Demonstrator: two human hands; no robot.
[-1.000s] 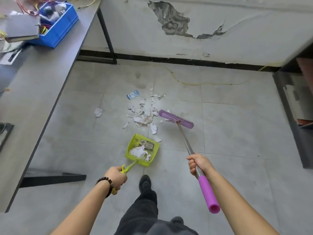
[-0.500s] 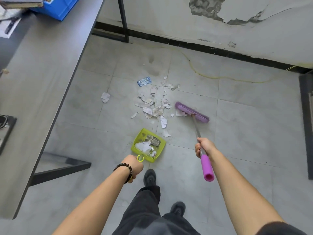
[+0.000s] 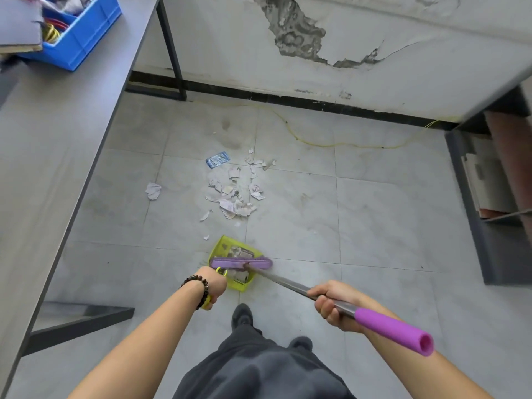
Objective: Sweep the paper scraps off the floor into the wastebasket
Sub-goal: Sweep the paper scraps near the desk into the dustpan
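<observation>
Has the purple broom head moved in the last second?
Yes. The broom head has come toward the person, away from the blue wrapper, and now lies across the green dustpan.

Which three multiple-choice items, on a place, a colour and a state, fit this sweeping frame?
1. Where is the purple broom head?
A) across the dustpan
B) on the table
C) against the wall

2. What colour is the dustpan?
A) blue
B) lime green
C) red

3. What is the right hand doing?
A) hanging open
B) gripping the broom's metal shaft
C) held flat, pushing

Answers:
1 A: the head lies across the pan's middle.
2 B: the rim shows lime green.
3 B: the fingers curl round the shaft just ahead of the purple grip.
</observation>
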